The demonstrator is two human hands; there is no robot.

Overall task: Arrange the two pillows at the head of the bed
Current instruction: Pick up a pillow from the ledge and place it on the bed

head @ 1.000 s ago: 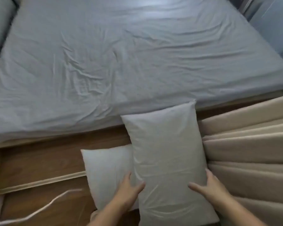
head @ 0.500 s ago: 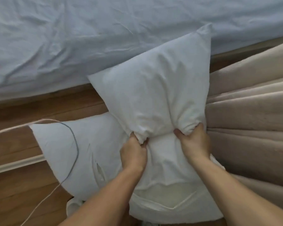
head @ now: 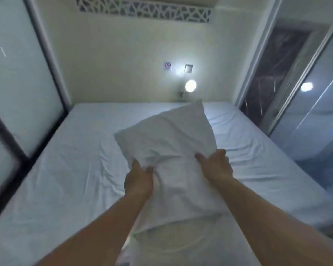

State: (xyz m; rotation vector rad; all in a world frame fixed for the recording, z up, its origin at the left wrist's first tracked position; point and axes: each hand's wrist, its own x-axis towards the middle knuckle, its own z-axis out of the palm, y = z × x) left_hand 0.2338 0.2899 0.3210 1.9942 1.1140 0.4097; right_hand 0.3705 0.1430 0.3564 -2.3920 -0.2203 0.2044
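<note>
Head view: a white pillow point(head: 167, 150) is held up in the air over the middle of the bed point(head: 65, 169), its long axis running from the person out toward 12 o'clock, with the far corner tipped a little toward 1 o'clock. The left hand point(head: 138, 179) is clamped on a bunch of fabric at the pillow's left side, at about 9 o'clock of its middle; the right hand point(head: 215, 166) presses the right side at about 3 o'clock, fingers spread over the cloth, thumb side hidden, so its hold looks looser. Both hands sit near the pillow's waist, roughly level, neither clearly nearer the wall point(head: 113, 64).

The head of the bed is probably the far edge at 12 o'clock, under the wall lamp point(head: 190, 85); the pictures do not settle this. That strip of sheet is bare, with open room straight ahead. A glass partition point(head: 17, 93) bounds the bed at 9 o'clock and a sliding door point(head: 277, 73) at 2 o'clock, so the clear path runs forward. The second pillow is not in view.
</note>
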